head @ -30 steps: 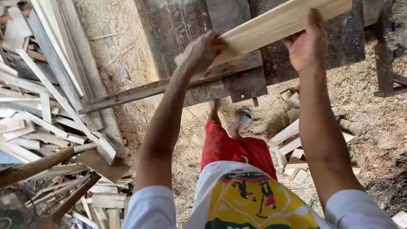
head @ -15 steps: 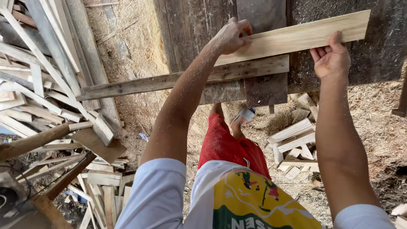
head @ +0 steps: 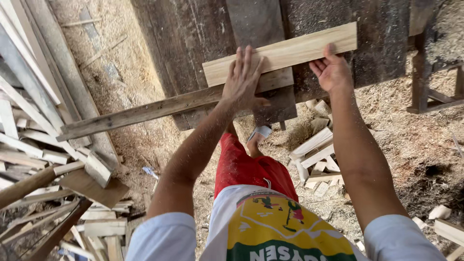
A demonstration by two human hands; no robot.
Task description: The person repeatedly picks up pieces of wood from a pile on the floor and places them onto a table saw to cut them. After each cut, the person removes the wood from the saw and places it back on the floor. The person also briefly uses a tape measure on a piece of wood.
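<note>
**Pale board laid flat on the dark desk, both hands steadying it**

The pale board [head: 280, 54] lies on the dark, dusty desk [head: 193, 38], running from lower left to upper right, its far end close to the desk's right side. The left hand [head: 244, 79] presses down on the board's near-left part with fingers spread flat, palm over the board's lower edge. The right hand [head: 332, 71] sits at the board's near edge towards the right, palm turned up and fingers loosely curled, the thumb touching the board's edge; it cups and guides rather than clamps.

Just below the board a long grey weathered plank [head: 145, 113] crosses the desk's near edge at a similar slant and sticks out well to the left; the left hand's heel rests near where the two overlap. A stack of offcuts [head: 316, 154] lies on the sawdust floor [head: 415, 145] beyond the person's red shorts, and more slats pile up at the left [head: 29, 125].

Judging by the hands, the step in hand is settling and aligning the board on the desk. The next move seems to call for steady downward pressure from the left hand while the right nudges the edge, keeping the board from sliding over the grey plank.
</note>
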